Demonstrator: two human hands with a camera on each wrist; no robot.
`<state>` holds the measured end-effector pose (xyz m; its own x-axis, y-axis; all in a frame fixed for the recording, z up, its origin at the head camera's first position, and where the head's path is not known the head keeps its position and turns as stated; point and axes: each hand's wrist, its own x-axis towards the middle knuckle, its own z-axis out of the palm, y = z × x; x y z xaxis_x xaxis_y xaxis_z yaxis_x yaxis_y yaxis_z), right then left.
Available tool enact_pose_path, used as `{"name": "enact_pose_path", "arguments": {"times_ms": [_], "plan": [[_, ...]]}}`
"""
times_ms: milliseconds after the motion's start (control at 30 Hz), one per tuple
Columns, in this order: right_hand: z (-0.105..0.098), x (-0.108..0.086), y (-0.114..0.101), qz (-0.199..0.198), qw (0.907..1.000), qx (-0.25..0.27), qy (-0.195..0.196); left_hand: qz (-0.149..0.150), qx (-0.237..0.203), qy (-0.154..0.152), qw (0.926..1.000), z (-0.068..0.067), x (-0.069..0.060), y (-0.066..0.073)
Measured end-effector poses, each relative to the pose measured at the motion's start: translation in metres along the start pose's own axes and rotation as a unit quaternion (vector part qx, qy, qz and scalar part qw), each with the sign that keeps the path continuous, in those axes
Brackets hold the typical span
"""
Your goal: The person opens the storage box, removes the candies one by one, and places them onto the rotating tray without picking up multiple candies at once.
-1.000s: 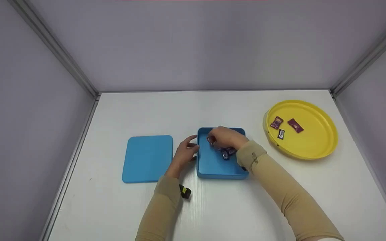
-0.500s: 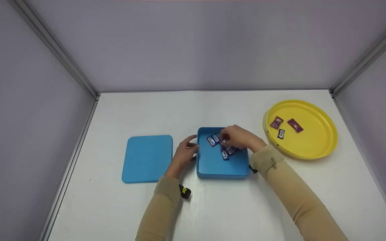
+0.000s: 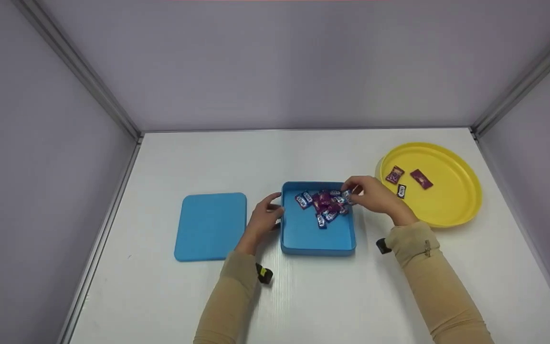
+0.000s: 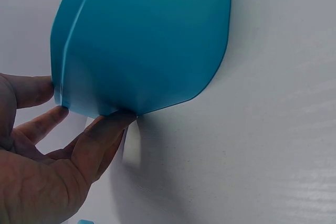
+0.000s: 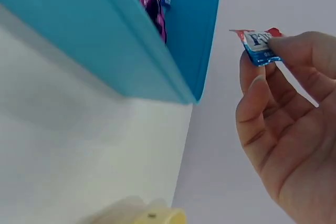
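Note:
A shallow blue box (image 3: 318, 239) holds several wrapped candies (image 3: 325, 203), some purple, others blue and white. My left hand (image 3: 263, 217) touches the box's left wall from outside. In the left wrist view, fingertips (image 4: 118, 119) press on that wall. Just over the box's right rim, my right hand (image 3: 373, 195) pinches a small candy (image 5: 257, 45) between thumb and finger. Its wrapper is blue, white and red. In the right wrist view, the candy is held apart from the box wall.
Left of the box lies a flat blue lid (image 3: 210, 227). A round yellow tray (image 3: 451, 200) at the right holds a candy with a dark wrapper (image 3: 401, 191) and two purplish candies (image 3: 421, 179). Walls enclose the white table (image 3: 303, 296) at the back and sides.
My right hand has moved right, from the box's middle to its right rim, and now holds a candy up. More candies show in the box. My left hand has stayed still.

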<state>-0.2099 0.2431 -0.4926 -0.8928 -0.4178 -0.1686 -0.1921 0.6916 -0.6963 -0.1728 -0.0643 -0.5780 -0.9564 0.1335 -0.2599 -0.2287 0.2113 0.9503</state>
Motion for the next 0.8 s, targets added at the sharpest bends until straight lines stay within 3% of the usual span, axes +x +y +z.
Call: {"name": "enact_pose_path", "arguments": {"times_ms": [200, 467, 633, 800], "plan": [[-0.02, -0.024, 0.028, 0.066, 0.9945, 0.056, 0.059, -0.004, 0.002, 0.003, 1.0, 0.001, -0.001, 0.0], [-0.041, -0.046, 0.069, 0.096, 0.9872, 0.017, 0.126, 0.008, -0.003, -0.005, 1.0, 0.0, 0.001, -0.001], [-0.045, -0.053, 0.086, 0.153, 0.9784, 0.021, 0.137, 0.022, -0.003, -0.014, 0.9997, -0.002, 0.001, -0.001], [-0.044, -0.055, 0.098, 0.203, 0.9669, -0.001, 0.155, 0.016, 0.0, -0.012, 0.9998, -0.001, 0.001, -0.001]]}}
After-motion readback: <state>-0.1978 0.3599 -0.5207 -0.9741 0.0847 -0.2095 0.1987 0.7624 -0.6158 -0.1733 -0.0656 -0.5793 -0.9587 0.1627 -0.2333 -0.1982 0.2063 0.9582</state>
